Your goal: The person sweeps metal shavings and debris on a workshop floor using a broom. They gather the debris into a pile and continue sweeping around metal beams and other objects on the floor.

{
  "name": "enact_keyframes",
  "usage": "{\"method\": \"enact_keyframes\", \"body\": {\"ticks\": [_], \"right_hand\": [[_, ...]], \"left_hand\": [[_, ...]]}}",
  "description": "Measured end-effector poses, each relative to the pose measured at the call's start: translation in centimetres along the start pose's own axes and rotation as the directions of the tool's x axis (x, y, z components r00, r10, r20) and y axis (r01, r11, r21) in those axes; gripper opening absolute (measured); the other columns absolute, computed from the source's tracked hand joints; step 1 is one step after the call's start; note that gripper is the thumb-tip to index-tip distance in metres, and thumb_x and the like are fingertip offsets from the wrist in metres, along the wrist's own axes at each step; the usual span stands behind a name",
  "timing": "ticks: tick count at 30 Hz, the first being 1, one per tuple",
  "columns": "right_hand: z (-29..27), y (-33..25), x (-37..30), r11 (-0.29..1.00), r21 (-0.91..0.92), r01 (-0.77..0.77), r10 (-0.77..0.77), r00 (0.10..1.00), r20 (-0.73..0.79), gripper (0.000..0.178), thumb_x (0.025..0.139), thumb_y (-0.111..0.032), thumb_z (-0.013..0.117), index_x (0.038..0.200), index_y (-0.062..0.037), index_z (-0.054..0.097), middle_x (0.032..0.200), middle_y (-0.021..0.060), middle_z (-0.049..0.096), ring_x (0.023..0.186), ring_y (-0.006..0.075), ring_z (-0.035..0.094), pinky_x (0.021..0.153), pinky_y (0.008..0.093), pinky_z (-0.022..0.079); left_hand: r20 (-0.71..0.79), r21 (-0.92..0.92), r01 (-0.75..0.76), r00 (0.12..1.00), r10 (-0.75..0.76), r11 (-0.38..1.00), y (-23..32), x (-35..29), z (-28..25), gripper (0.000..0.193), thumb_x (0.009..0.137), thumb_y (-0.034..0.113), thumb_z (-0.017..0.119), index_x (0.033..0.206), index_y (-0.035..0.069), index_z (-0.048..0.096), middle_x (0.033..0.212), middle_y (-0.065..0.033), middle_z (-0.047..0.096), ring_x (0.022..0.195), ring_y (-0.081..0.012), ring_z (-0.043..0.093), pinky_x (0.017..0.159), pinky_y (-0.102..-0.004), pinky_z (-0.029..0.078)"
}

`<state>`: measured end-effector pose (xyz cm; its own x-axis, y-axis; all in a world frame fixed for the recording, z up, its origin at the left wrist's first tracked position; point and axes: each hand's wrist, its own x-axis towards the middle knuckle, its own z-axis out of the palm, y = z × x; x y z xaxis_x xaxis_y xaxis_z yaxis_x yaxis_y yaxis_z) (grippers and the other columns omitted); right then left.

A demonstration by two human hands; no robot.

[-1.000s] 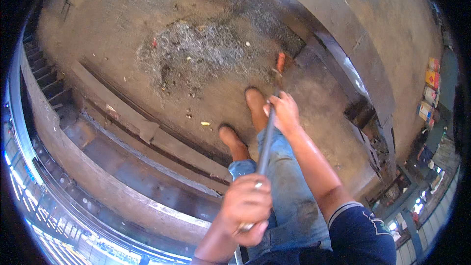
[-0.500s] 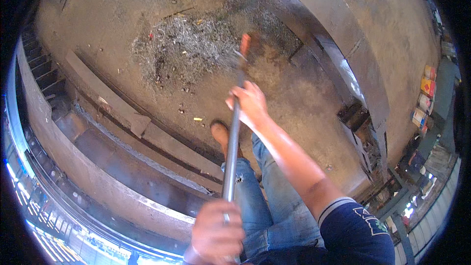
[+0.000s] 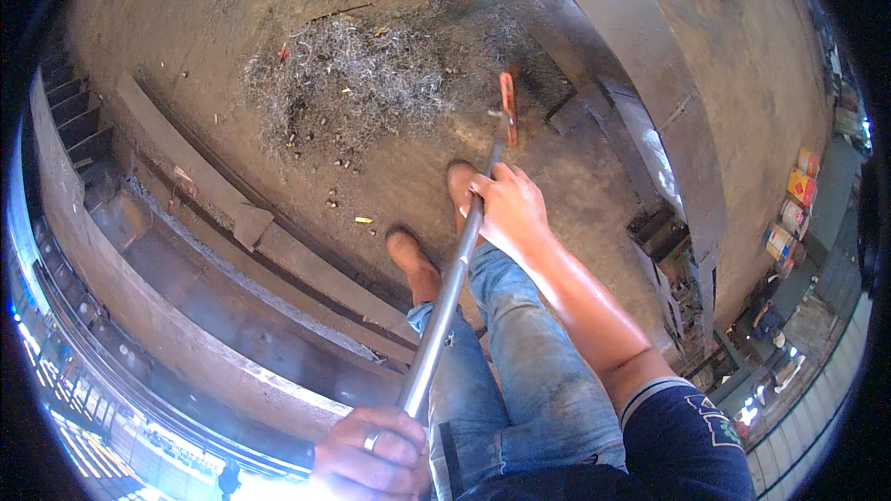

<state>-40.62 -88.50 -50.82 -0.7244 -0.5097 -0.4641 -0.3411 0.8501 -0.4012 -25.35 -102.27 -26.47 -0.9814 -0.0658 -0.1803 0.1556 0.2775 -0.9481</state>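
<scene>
Both of my hands hold a long-handled tool (image 3: 438, 334), a grey metal pole with a narrow orange head (image 3: 508, 109) at its far end. I cannot make out what kind of head it is. My left hand (image 3: 373, 453), with a ring on one finger, is wrapped round the near end of the pole. Farther up, close to the head, my right hand (image 3: 510, 207) is closed round the pole. The head is just right of a pile of curly metal shavings (image 3: 371, 83) on the brown floor.
Small bits and a yellow scrap (image 3: 363, 220) lie near my boots (image 3: 406, 250). A long metal beam (image 3: 186, 162) runs along the left. Curved steel plates (image 3: 640, 56) edge the right side, with several cans (image 3: 800, 187) beyond them.
The tool's head has swung right, away from the shavings, and my right hand has gone right with it. My left hand has shifted slightly left and down. My right boot now shows farther forward.
</scene>
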Motion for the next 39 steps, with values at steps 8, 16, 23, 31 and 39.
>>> {"method": "enact_keyframes", "body": {"ticks": [8,16,23,31,39], "right_hand": [[1.5,5.0,2.2,0.979,0.023,-0.205,0.205,0.954,-0.221,0.019,0.079,-0.029,0.069,0.079,-0.0104,0.07,0.075,0.0158,0.063,0.076,0.0382,0.065,0.071,0.0491,0.052],[-4.4,5.7,8.7,0.942,0.255,-0.217,0.282,0.925,-0.255,0.007,0.079,-0.02,0.07,0.085,-0.0159,0.072,0.085,0.0157,0.065,0.089,0.0349,0.066,0.08,0.0468,0.053],[-4.7,8.3,8.8,0.938,0.196,-0.286,0.311,0.943,-0.115,0.012,0.079,-0.021,0.072,0.09,-0.0164,0.075,0.09,0.015,0.067,0.089,0.0347,0.068,0.08,0.0463,0.055],[-6.0,5.7,11.3,0.927,0.342,-0.153,0.252,0.93,-0.267,0.011,0.077,-0.025,0.073,0.083,-0.0147,0.072,0.082,0.0156,0.061,0.085,0.0373,0.064,0.078,0.0478,0.052],[-4.1,13.9,10.9,0.928,0.229,-0.295,0.348,0.905,-0.244,0.011,0.074,-0.021,0.074,0.078,-0.0113,0.073,0.081,0.0159,0.064,0.085,0.0353,0.065,0.08,0.0472,0.053]], "left_hand": [[-0.125,0.353,-0.413,0.869,-0.48,-0.84,3.8,17.4,6.8,0.034,0.085,0.021,0.071,0.059,0.01,0.052,0.047,-0.0031,0.047,0.036,-0.0175,0.044,0.039,-0.03,0.041],[-0.365,0.129,-0.534,0.758,-0.541,-0.836,-1.3,25.1,0.8,0.031,0.085,0.017,0.065,0.059,0.012,0.048,0.05,-0.0007,0.048,0.04,-0.0158,0.046,0.043,-0.0297,0.043],[-0.293,0.154,-0.399,0.855,-0.428,-0.904,-0.7,28.5,1.4,0.036,0.082,0.018,0.065,0.057,0.016,0.04,0.044,0.0009,0.045,0.033,-0.0134,0.041,0.039,-0.0286,0.041],[-0.409,0.086,-0.33,0.849,-0.336,-0.94,-4.9,26.8,2.7,0.037,0.084,0.029,0.068,0.06,0.017,0.044,0.049,0.0018,0.051,0.039,-0.0124,0.048,0.041,-0.028,0.042],[-0.021,0.212,-0.292,0.953,-0.303,-0.933,2.0,31.8,-0.7,0.03,0.082,0.019,0.06,0.059,0.014,0.042,0.045,0.0001,0.043,0.037,-0.0132,0.038,0.042,-0.0312,0.034]]}}
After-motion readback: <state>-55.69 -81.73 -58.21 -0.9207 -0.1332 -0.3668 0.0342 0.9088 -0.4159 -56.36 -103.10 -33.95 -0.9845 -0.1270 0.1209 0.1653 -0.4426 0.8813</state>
